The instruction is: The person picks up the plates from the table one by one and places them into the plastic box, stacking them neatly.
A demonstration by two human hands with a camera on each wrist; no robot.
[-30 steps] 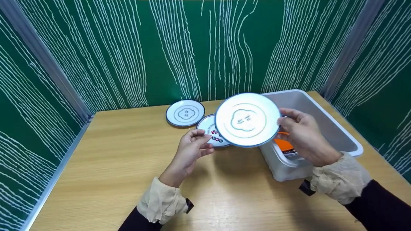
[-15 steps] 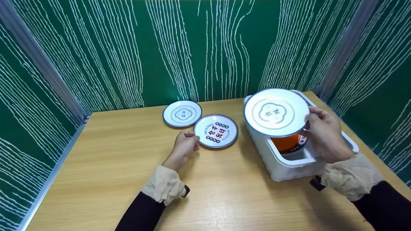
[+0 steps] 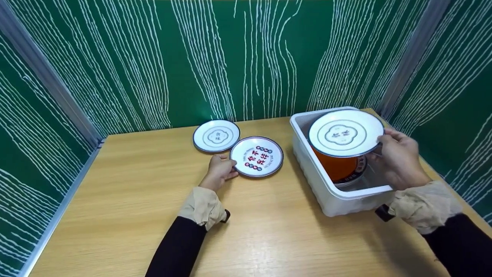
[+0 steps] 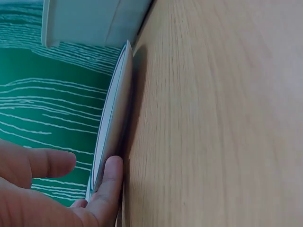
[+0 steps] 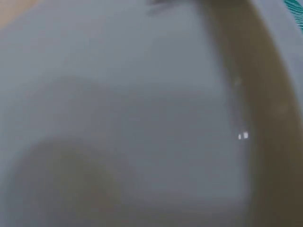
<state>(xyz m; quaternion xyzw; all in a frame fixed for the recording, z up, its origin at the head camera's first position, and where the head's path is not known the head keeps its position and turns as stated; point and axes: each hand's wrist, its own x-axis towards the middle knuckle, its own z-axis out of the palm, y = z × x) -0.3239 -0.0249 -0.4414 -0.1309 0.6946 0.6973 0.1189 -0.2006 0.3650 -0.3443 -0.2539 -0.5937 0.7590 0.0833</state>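
Observation:
My right hand grips the right rim of a white plate with a dark edge and a grey cloud-shaped mark, holding it tilted over the white plastic tub. Inside the tub lies an orange dish with a dark lettered rim. On the table, my left hand is at the left rim of a second white plate with red characters. The left wrist view shows a finger against this plate's underside, the thumb apart from it. A blurred pale surface fills the right wrist view.
A third white plate with a grey mark lies behind the left hand, close to the lettered plate. The wooden table ends against green walls with white wavy lines.
The right hand has carried its plate right, from over the lettered plate to over the tub, uncovering the lettered plate. The left hand has come down to that plate's left rim.

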